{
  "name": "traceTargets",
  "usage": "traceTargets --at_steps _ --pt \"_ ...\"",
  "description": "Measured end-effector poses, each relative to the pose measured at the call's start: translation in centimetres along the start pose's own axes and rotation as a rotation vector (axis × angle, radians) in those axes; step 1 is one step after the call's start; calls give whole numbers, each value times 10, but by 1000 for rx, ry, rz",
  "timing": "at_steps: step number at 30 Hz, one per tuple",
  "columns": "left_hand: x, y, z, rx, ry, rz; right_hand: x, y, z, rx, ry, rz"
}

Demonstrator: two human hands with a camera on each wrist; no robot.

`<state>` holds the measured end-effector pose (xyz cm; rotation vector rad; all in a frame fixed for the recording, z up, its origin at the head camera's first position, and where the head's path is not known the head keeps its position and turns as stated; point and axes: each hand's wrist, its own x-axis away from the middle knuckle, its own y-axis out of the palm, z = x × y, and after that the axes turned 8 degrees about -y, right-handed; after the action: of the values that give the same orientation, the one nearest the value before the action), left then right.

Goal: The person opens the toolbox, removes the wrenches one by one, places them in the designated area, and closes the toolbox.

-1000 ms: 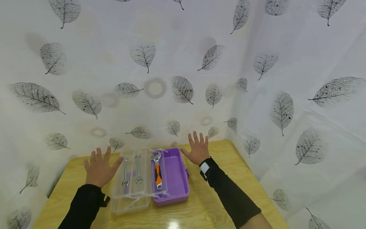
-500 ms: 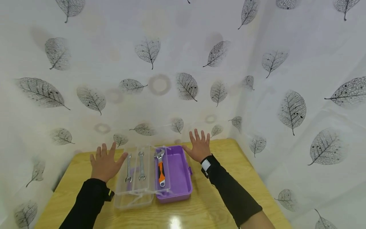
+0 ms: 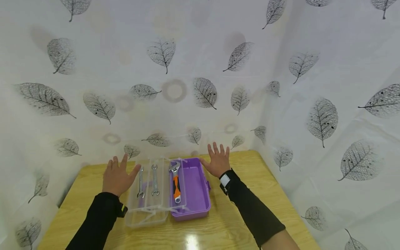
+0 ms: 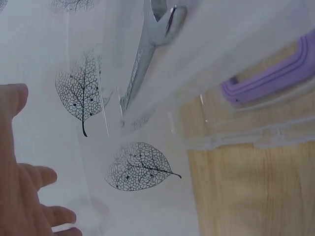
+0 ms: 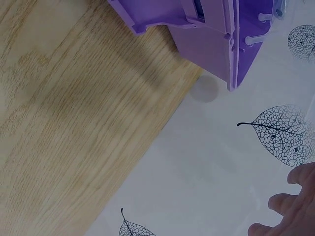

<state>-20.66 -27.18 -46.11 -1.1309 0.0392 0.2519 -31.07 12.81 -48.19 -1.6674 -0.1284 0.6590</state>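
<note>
A purple toolbox (image 3: 195, 187) stands open on the table, its clear trays (image 3: 147, 206) spread out to the left. Two silver wrenches, one (image 3: 141, 184) left of the other (image 3: 155, 180), lie in the trays, and an adjustable wrench with an orange and black handle (image 3: 176, 187) lies over the box's left part. My left hand (image 3: 118, 176), fingers spread, is beside the trays' left edge and holds nothing. Just right of the box's back corner is my right hand (image 3: 218, 162), fingers spread and empty. The left wrist view shows one wrench (image 4: 140, 64) close up.
The wooden table (image 3: 250, 208) extends in front of and to the right of the box. A white curtain with a leaf print (image 3: 204, 93) hangs behind the table and along both sides.
The head view has shifted, so the table and box appear slightly higher and farther right. My left hand has moved slightly right, toward the trays. My right hand stays beside the box.
</note>
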Motion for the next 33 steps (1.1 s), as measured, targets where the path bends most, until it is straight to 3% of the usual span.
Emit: traceTargets --at_steps 5,9,12,16,20,25,27,33 --pt "7 -4 25 9 6 -7 3 8 5 -116 21 27" --pt "18 -5 66 18 69 -35 8 26 12 -186 18 85" --pt "27 4 101 22 95 -95 13 32 11 -239 37 79" --pt "41 27 134 -14 57 -185 19 26 1 -315 87 5" --pt "49 47 149 -124 7 -206 28 26 -7 -341 93 -26" --pt "52 64 160 -244 21 -194 42 30 -11 -359 97 -1" --pt "52 68 162 -258 49 -215 47 32 -12 -382 96 9" --pt "47 69 161 -217 45 -302 60 35 -17 -433 110 15"
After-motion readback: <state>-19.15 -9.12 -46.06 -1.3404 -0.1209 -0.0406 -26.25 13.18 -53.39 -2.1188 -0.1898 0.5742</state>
